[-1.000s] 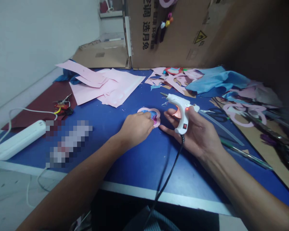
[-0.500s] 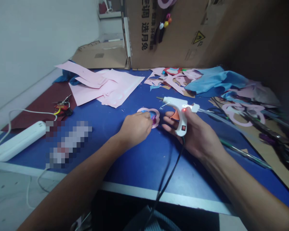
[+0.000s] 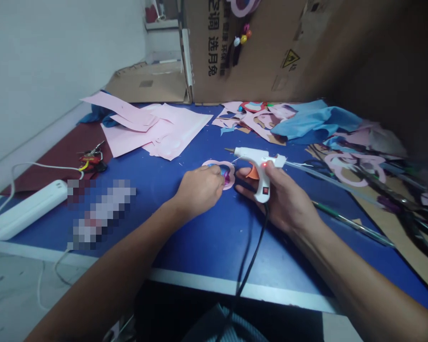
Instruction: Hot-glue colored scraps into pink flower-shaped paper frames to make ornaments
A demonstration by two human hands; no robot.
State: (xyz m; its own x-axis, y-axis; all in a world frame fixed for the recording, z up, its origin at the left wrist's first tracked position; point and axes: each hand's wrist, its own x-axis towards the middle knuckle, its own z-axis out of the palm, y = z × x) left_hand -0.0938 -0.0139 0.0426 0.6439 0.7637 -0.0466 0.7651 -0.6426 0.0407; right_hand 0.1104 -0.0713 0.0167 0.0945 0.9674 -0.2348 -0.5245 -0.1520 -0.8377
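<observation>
My right hand [image 3: 285,197] is closed around the handle of a white glue gun [image 3: 255,154]. Its orange trigger [image 3: 252,172] shows beside my fingers, a red light glows on its body, and the nozzle points left. A clear glue stick [image 3: 317,174] runs out of the back. My left hand [image 3: 199,192] rests low over the blue table, its fingers bent and pressed onto a pink paper flower shape [image 3: 229,167] with shiny blue and purple parts inside. The hand hides much of this shape. A thin glue strand appears near the nozzle.
Pink paper sheets [image 3: 178,126] lie at the back left, paper scraps and blue cloth [image 3: 321,121] at the back right. Scissors [image 3: 392,202] and a pen [image 3: 353,223] lie right. A white power strip [image 3: 30,209] sits left. Behind stands a cardboard panel [image 3: 264,61].
My right hand and the glue gun have shifted slightly left, nearer the pink flower shape. My left hand stays in nearly the same place on it.
</observation>
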